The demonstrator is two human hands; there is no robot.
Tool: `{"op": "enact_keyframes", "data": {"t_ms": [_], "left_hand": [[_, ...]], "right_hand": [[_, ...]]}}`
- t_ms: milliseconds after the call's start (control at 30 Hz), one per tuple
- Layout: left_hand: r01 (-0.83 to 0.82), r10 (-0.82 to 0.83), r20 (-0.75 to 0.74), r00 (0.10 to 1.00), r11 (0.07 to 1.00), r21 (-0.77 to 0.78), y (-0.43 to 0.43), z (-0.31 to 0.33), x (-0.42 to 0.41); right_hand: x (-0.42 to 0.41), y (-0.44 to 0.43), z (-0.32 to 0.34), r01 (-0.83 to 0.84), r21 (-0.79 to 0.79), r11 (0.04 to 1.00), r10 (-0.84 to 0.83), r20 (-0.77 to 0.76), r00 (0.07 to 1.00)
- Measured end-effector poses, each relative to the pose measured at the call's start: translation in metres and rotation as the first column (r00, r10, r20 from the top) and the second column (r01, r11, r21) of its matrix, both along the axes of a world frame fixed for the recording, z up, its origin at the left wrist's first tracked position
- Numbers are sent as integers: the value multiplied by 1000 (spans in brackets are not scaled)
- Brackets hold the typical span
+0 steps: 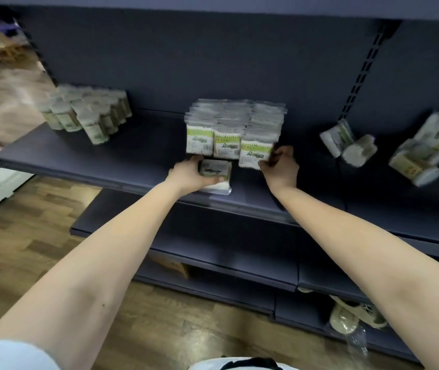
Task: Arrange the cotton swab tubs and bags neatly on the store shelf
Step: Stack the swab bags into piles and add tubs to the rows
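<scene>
Three rows of upright cotton swab bags (226,129) with green labels stand in the middle of the dark shelf (93,158). My left hand (189,174) grips a bag lying flat (217,173) just in front of the left rows. My right hand (279,166) pinches the front bag of the right row (254,153) at its right edge. A cluster of clear cotton swab tubs (87,113) stands at the shelf's left end.
Loose bags and tubs (346,145) lie scattered on the shelf to the right, with more packs (432,148) at the far right. Lower shelves (213,252) jut out below. A slotted upright (365,68) divides the back panel. Wooden floor lies to the left.
</scene>
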State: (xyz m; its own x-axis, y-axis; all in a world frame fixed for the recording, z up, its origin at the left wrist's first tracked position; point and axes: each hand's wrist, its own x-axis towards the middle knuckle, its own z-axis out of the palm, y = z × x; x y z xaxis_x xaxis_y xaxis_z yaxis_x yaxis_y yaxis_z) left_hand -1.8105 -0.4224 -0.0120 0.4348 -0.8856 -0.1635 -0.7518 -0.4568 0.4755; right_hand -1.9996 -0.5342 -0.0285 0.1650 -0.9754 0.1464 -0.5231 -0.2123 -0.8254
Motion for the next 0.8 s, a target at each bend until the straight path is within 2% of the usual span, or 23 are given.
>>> {"op": "enact_keyframes", "data": {"t_ms": [100,233,367,467,533,667,800], "left_hand": [[6,-13,-117,993,998,-68,0,3,-4],[28,-52,-188,981,991,-129,-4,6,-10],[52,-86,-223,971,987,-154,-7,4,-9],[53,-91,-229,969,984,-168,-7,3,-7],[46,-91,-247,965,982,-184,-7,1,-6],[31,-122,-379,917,971,-238,-9,4,-4],[67,-188,-413,891,955,-288,-10,27,-2]], "right_hand": [[4,1,-1,13,-9,1000,-13,-57,998],[7,0,-3,-20,-17,1000,18,-140,990],[-2,7,-3,-58,-202,978,37,-106,994],[-11,13,-3,-210,-353,912,143,-207,968],[-14,17,-2,-319,-398,860,228,-259,939],[-12,22,3,-414,-346,842,344,-246,906],[-3,27,9,-423,-331,843,393,-156,906]]}}
